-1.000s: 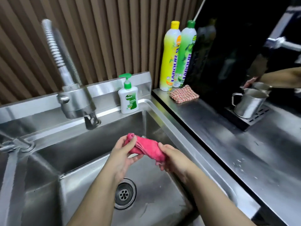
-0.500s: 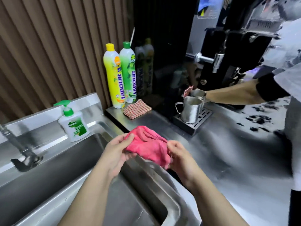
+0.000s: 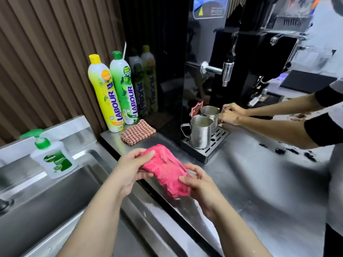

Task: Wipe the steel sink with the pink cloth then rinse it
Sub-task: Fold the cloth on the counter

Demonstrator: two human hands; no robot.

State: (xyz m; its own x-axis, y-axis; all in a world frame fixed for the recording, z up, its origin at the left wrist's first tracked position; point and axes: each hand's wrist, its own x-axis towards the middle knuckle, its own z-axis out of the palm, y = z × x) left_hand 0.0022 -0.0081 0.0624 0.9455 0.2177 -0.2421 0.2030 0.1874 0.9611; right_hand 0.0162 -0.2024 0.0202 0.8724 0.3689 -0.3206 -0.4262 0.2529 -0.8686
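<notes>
- The shiny steel sink (image 3: 46, 210) is bottom left, but the pink fluffy cloth (image 3: 165, 175) isn't in it. It's bunched up in the air over the sink's right rim and the edge of the steel worktop (image 3: 259, 191). If it's wet, I'd guess drips land on the worktop, not in the basin.
- The white pump bottle with a green top (image 3: 53, 160) stands on the sink's back ledge. A wide wipe along there could easily knock it over.
- The left hand (image 3: 130, 169) is clamped on the cloth's upper-left end and the right hand (image 3: 201, 184) grips the lower-right end. Wadded like that, the cloth probably only wipes with a small patch and skips corners.
- Further right, a second person's hands (image 3: 230, 115) are at two steel jugs (image 3: 201, 131) on a black drip tray. They're pretty close, so a swing that way could bump a jug.
- Dark crumbs (image 3: 289, 151) are scattered on the worktop far right. A cloth dragged through those would carry the mess into the sink.
- Writing: the pump bottle says "Dettol". The tall yellow bottle (image 3: 105, 97) and the tall green bottle (image 3: 124, 89) both say "LABOUR" up the side, mirrored in the glossy black machine (image 3: 167, 71).
- There's a yellow warning triangle on the machine's top panel, and any text by it is too small to read.
</notes>
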